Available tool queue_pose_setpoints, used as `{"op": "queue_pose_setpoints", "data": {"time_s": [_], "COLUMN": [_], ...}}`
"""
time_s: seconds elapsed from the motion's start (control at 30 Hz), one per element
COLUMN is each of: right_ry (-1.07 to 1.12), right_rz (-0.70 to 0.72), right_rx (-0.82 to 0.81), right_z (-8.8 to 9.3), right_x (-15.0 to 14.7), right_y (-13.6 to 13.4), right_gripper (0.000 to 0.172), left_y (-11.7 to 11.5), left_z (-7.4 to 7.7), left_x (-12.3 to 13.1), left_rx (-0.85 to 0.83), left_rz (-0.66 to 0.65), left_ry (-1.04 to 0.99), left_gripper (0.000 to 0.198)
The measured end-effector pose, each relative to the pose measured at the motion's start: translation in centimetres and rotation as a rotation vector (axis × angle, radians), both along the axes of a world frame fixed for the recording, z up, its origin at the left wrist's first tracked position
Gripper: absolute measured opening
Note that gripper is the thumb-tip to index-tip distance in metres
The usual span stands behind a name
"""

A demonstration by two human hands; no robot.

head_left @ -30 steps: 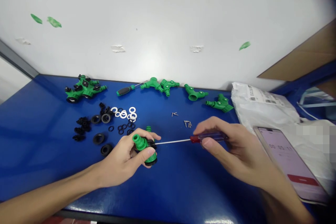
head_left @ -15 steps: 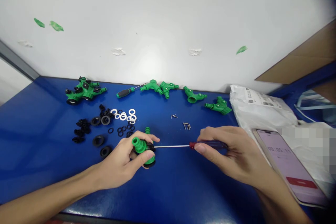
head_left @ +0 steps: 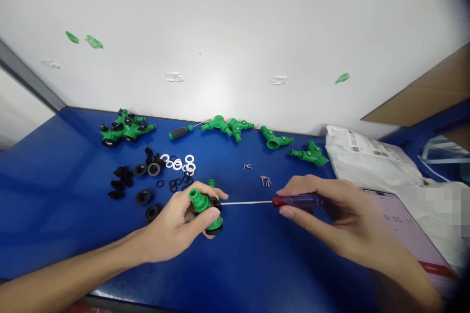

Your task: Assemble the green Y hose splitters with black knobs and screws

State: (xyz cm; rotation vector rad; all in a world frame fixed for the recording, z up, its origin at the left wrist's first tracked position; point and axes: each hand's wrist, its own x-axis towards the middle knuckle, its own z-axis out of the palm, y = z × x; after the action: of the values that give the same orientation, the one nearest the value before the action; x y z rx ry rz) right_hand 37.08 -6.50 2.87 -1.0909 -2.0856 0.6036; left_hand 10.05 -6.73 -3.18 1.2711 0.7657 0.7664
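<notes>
The blue worktop (head_left: pixel 73 225) holds green hose connectors (head_left: pixel 274 141) and a screwdriver (head_left: pixel 180 132) along its back edge, black and white rings (head_left: pixel 177 164) toward the left, tiny screws (head_left: pixel 247 167) mid-table, and a white parcel bag (head_left: pixel 367 154) at the right edge.

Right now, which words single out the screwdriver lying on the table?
At the blue table's back edge lies a screwdriver. Its black-and-green handle sets it apart from the green hose connectors nearby and the red-handled one in the right hand.

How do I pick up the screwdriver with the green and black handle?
Grab its fat black-and-green handle from above, on your side. It lies flat on the blue table, and the shaft beyond is thin metal, so the handle fills your fingers best.
</notes>
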Motion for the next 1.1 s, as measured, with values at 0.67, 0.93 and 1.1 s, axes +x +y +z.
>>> {"op": "queue_pose_setpoints", "data": {"time_s": [0.67,0.93,1.1], "right_ry": [-0.124,-0.172,-0.058], "right_rz": [0.007,0.004,-0.235], "right_rx": [0.087,0.059,0.019], "right_z": [0.5,0.8,0.2], "right_x": [-0.8,-0.8,-0.4], "right_y": [-0.2,0.0,1.0], "right_gripper": [0.006,0.032,0.030], "left_y": [0.0,0.1,-0.1], "left_z": [0.1,0.5,0.6], "left_x": [-0.2,-0.1,-0.3], "left_rx": [0.022,0.073,0.077], "left_rz": [-0.045,-0.046,-0.044], "left_ry": [0.051,0.066,0.006], "left_gripper": [0.027,0.025,0.020]}}
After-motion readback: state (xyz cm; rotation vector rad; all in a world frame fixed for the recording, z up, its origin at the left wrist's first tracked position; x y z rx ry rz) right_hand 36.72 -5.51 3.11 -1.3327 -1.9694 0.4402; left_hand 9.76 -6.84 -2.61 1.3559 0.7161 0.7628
